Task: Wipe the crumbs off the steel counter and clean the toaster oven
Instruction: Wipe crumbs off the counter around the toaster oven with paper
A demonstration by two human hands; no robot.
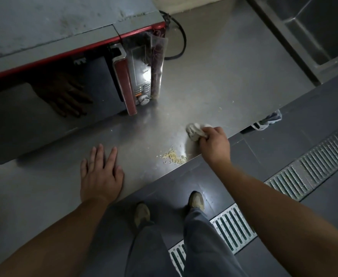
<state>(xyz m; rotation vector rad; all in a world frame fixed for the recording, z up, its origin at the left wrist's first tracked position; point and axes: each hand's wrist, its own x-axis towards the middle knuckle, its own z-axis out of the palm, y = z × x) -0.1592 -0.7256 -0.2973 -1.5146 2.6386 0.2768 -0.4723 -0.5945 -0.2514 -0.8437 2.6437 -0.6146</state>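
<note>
On the steel counter [224, 62], crumbs [173, 155] lie near the edge between the flat, released left hand [101, 174] and the right hand [214, 145] clenching a rag [195, 130], above dark floor tiles [313, 120].

Dim, wide-angle view; glare on the steel counter [214, 80].

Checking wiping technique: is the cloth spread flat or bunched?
Bunched: the pale cloth is wadded in the right hand on the steel counter.
</note>
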